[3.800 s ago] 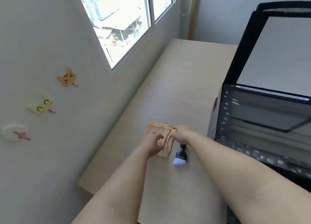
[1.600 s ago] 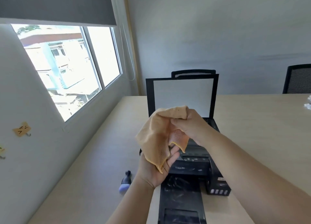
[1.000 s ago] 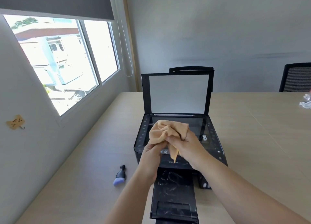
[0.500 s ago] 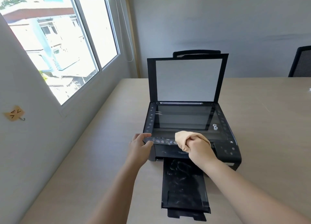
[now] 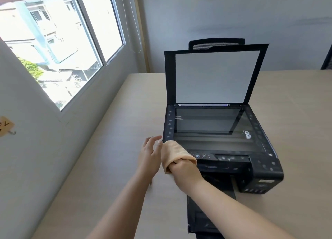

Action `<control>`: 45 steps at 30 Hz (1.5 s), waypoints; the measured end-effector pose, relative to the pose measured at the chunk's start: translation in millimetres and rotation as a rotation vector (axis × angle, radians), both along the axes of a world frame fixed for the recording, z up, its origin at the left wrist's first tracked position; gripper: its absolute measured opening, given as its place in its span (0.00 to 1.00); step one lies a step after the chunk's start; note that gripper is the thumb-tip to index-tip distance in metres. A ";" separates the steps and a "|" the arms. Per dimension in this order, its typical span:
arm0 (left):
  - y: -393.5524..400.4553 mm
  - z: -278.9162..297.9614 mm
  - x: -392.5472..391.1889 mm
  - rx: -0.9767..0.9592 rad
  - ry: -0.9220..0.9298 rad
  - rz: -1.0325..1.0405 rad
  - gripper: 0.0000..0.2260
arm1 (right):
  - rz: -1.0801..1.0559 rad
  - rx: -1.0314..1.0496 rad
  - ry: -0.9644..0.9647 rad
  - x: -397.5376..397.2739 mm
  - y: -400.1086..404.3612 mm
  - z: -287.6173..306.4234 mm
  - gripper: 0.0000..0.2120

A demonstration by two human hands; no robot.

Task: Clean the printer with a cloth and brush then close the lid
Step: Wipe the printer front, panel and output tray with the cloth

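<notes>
Orange cloth (image 5: pixel 177 153), bunched in the right hand (image 5: pixel 183 168) at the front-left corner of the open-lidded printer (image 5: pixel 233 159), should probably sweep flat along the dusty panel, while the left hand (image 5: pixel 150 154), fingers loose and empty, steadies the corner beside it.
</notes>
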State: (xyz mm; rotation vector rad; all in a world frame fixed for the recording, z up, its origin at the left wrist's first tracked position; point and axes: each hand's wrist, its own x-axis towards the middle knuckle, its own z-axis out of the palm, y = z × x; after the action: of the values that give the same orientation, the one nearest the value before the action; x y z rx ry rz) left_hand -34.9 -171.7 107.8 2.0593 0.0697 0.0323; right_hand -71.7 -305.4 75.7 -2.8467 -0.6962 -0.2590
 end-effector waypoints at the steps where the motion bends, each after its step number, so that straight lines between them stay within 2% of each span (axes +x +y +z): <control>1: 0.0 -1.6 2.3 -0.013 0.005 0.006 0.13 | -0.005 -0.005 -0.019 -1.7 -6.1 1.2 0.22; 5: -1.7 -8.2 4.7 -0.041 0.027 -0.019 0.13 | -0.078 0.075 -0.039 -19.9 -58.9 1.2 0.22; 9: -7.0 -12.6 3.5 -0.120 0.023 -0.047 0.12 | -0.288 0.150 0.022 -38.6 -100.0 17.1 0.22; 12: -7.7 -14.9 4.4 -0.171 0.023 -0.024 0.12 | -0.331 0.199 0.080 -27.0 -92.0 21.3 0.21; 17: -4.7 -25.2 12.9 -0.254 0.003 0.034 0.12 | -0.175 0.178 0.136 2.7 -39.7 29.9 0.20; 20: -1.9 -27.5 18.0 -0.288 0.020 0.039 0.12 | -0.165 0.143 0.236 7.6 -34.8 32.4 0.21; 25: 3.3 -26.8 23.4 -0.322 0.024 -0.010 0.09 | -0.347 0.206 0.236 -12.2 -88.4 42.3 0.11; 27: 4.7 -26.9 23.9 -0.317 0.020 -0.019 0.08 | -0.384 0.219 0.241 -16.0 -90.9 44.2 0.10; 29: 5.4 -24.8 24.4 -0.333 0.022 -0.025 0.06 | -0.354 0.237 0.207 -11.4 -73.3 43.7 0.12; 32: 7.5 -19.6 27.4 -0.357 0.019 -0.043 0.06 | -0.200 0.246 0.234 3.4 -27.1 39.4 0.20; 37: 18.6 -14.5 39.7 -0.381 0.069 -0.088 0.06 | -0.078 0.249 0.274 13.4 5.6 37.6 0.19; 40: 24.2 -11.8 43.8 -0.412 0.130 -0.122 0.07 | -0.171 0.278 0.227 -2.1 -29.7 39.6 0.23; 43: 32.7 -13.8 43.7 -0.405 0.171 -0.156 0.09 | -0.385 0.367 0.157 -18.6 -67.4 38.2 0.17; 45: 37.8 -17.5 43.5 -0.405 0.189 -0.165 0.09 | -0.437 0.355 0.189 -17.9 -72.0 36.3 0.16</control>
State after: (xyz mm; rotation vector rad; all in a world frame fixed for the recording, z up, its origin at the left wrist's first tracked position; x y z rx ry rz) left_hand 8.6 -133.9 90.3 1.6524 0.0198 -0.2594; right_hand -89.6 -377.4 112.0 -2.5966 0.0183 -0.1528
